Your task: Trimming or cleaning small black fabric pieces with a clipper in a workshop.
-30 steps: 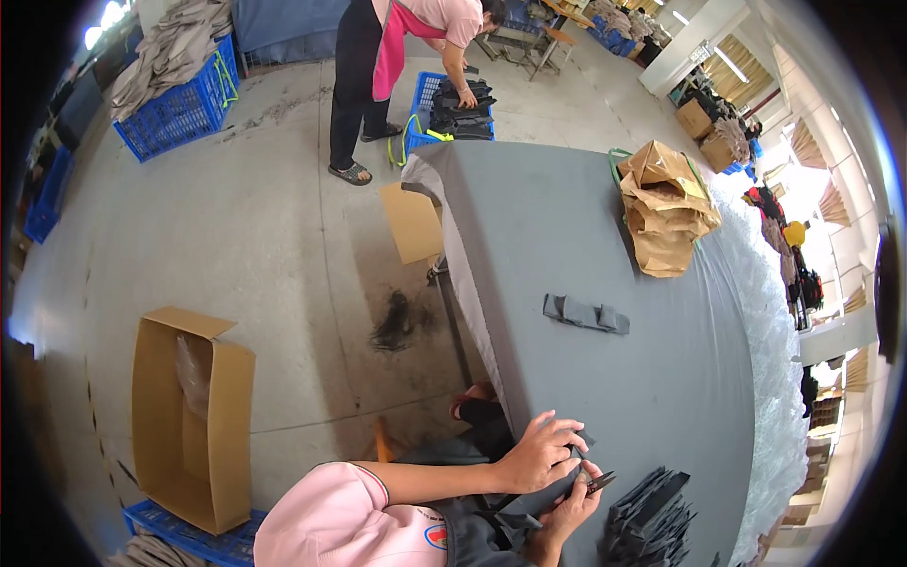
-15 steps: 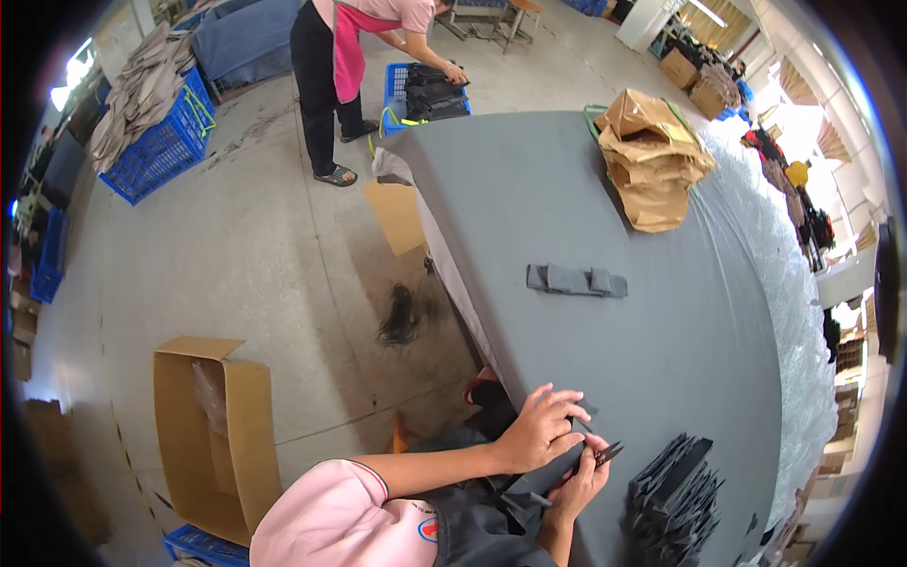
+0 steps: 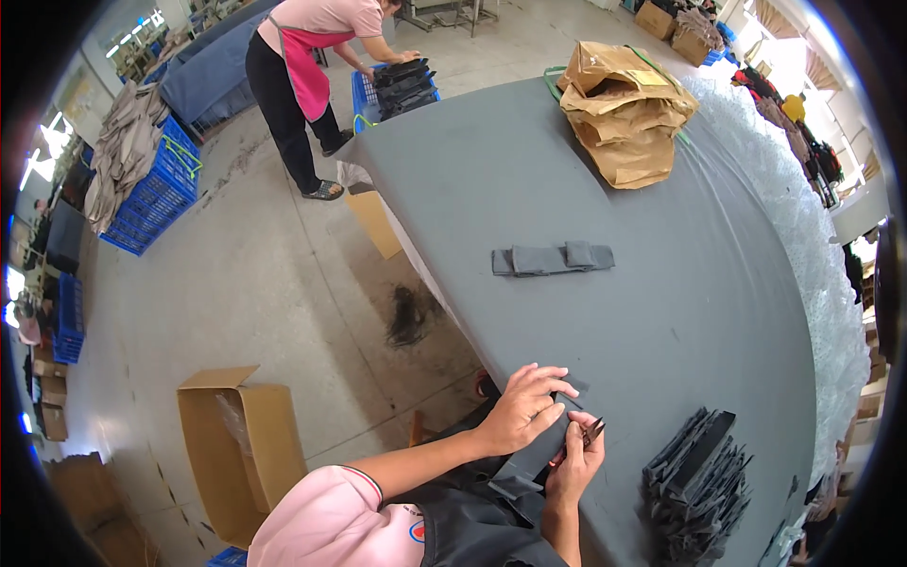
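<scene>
Near the table's front edge my left hand [image 3: 518, 412] bends over a dark grey fabric piece [image 3: 578, 389], pinching it between thumb and fingers. Just beside it, my right hand [image 3: 574, 463] is closed around small dark thread snips [image 3: 593, 432], blades pointing up and away from the palm. More of the fabric hangs below my hands against the black apron [image 3: 472, 529]. To the right of my right hand lies a heap of dark grey fabric strips [image 3: 699, 487]. Farther up the table a folded grey fabric strip [image 3: 551, 260] lies flat.
The grey-covered table [image 3: 453, 180] carries a crumpled brown paper bag [image 3: 628, 113] at its far end. Clear plastic wrap [image 3: 784, 180] runs along the right side. On the floor are an open cardboard box [image 3: 213, 454] and blue crates [image 3: 151, 203]. A co-worker [image 3: 302, 76] bends over another crate.
The view has shifted a little, so the table things sit differently in it. My hands stay close together at the fabric. The snips now point more upright. The co-worker's hands have moved over the crate.
</scene>
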